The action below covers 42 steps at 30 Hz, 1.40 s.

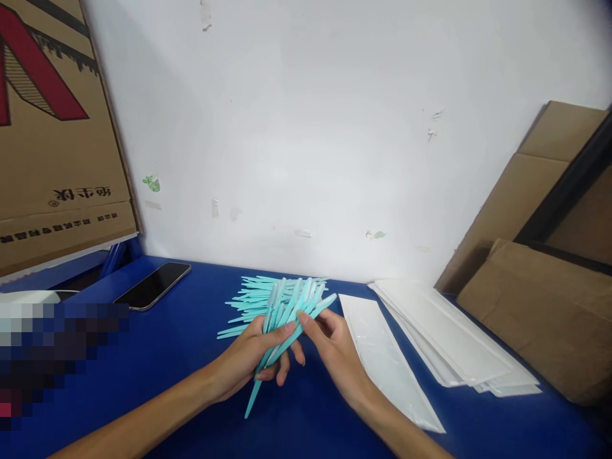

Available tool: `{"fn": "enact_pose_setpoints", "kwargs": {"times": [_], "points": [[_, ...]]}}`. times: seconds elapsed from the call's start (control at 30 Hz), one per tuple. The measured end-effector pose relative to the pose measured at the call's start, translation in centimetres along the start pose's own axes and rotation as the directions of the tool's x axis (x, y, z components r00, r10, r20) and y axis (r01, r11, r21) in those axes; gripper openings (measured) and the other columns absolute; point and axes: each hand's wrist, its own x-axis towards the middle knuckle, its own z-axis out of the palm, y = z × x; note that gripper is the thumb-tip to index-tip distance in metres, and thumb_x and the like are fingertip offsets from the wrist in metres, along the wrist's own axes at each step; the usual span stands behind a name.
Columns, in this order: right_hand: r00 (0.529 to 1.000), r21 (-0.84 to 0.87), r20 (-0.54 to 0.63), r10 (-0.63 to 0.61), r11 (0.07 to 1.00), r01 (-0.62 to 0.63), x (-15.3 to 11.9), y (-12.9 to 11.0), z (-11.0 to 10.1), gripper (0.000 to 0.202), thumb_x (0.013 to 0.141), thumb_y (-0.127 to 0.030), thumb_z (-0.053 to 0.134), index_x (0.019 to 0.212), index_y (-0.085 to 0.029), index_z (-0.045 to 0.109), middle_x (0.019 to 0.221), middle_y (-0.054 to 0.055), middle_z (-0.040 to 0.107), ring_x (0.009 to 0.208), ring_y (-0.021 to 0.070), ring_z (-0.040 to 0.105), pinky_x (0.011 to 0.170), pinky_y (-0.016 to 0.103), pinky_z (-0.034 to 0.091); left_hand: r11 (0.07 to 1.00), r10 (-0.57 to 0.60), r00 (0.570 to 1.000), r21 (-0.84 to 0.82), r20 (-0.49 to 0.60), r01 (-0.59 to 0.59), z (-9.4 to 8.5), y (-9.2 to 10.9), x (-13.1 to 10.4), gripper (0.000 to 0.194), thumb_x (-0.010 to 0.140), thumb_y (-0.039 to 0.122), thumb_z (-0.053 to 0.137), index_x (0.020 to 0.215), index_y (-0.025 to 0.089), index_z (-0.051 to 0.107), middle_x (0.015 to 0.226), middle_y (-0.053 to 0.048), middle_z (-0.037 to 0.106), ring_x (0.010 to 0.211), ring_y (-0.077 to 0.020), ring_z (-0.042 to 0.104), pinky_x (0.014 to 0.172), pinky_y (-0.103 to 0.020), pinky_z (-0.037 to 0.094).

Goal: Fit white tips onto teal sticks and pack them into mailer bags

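My left hand (241,360) is wrapped round a fanned bunch of slim turquoise eyebrow razors (285,312) with pale, translucent caps at their upper ends. One razor in the bunch sticks out below the fist. From the other side my right hand (337,347) pinches the outermost razor (318,310) between thumb and fingers, its capped end slanting up to the right. Behind both hands lies a loose pile of the same razors (246,298), partly hidden by the bunch. Just right of my right hand a flat white plastic pouch (392,366) lies on the blue table (191,357).
A stack of white pouches (449,338) is fanned out on the right, beside brown cardboard (535,319). At the back left lies a dark phone (155,287), near a large printed carton (57,146). A white wall (306,140) closes off the table's far edge.
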Motion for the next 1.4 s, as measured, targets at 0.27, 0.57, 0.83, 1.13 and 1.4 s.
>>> {"fn": "enact_pose_setpoints", "kwargs": {"times": [0.27,0.57,0.83,1.13,1.4], "points": [[1.000,0.015,-0.026,0.017,1.000,-0.016,0.02,0.36,0.01,0.034,0.092,-0.052,0.070,0.089,-0.017,0.070,0.082,0.003,0.070,0.080,0.0195,0.065,0.076,0.030,0.052,1.000,0.013,1.000,0.020,-0.020,-0.013,-0.05,-0.35,-0.02,0.051,0.099,0.057,0.056,0.084,0.011,0.073,0.051,-0.003,0.061,0.038,-0.0063,0.037,0.041,-0.021,0.023],[0.993,0.099,0.069,0.094,0.990,-0.100,-0.15,0.31,0.38,0.040,0.085,-0.056,0.077,0.094,-0.017,0.071,0.085,0.003,0.071,0.070,0.0161,0.064,0.070,0.028,0.053,0.999,-0.033,0.997,0.009,0.068,0.032,0.18,-0.39,-0.42,0.052,0.096,0.062,0.058,0.075,0.015,0.063,0.051,0.006,0.046,0.044,-0.0057,0.032,0.049,-0.022,0.025],[0.993,0.126,0.046,0.109,0.985,-0.114,-0.33,0.18,0.55,0.035,0.083,-0.050,0.081,0.095,-0.018,0.072,0.096,0.007,0.073,0.081,0.0204,0.067,0.069,0.030,0.056,0.983,-0.168,0.979,-0.062,0.113,0.175,-0.12,-0.44,-0.45,0.044,0.091,0.055,0.057,0.072,0.015,0.062,0.046,0.005,0.038,0.043,-0.0084,0.025,0.047,-0.027,0.013],[0.995,0.101,0.050,0.085,0.991,-0.090,-0.19,0.19,0.69,0.033,0.088,-0.049,0.076,0.093,-0.019,0.065,0.076,-0.001,0.067,0.048,0.0101,0.052,0.054,0.027,0.047,0.986,-0.142,0.986,-0.071,0.081,0.148,-0.29,-0.45,-0.56,0.049,0.091,0.054,0.051,0.079,0.011,0.069,0.049,0.001,0.042,0.047,-0.0104,0.028,0.052,-0.030,0.014],[0.995,0.064,0.080,0.053,0.996,-0.058,-0.10,-0.03,0.39,0.030,0.094,-0.047,0.070,0.090,-0.018,0.062,0.063,-0.006,0.057,0.048,0.0081,0.049,0.057,0.025,0.044,0.993,-0.090,0.994,-0.066,0.054,0.093,-0.06,-0.47,-0.50,0.056,0.096,0.061,0.048,0.084,0.010,0.069,0.056,-0.001,0.048,0.050,-0.0106,0.033,0.051,-0.028,0.017]]}}
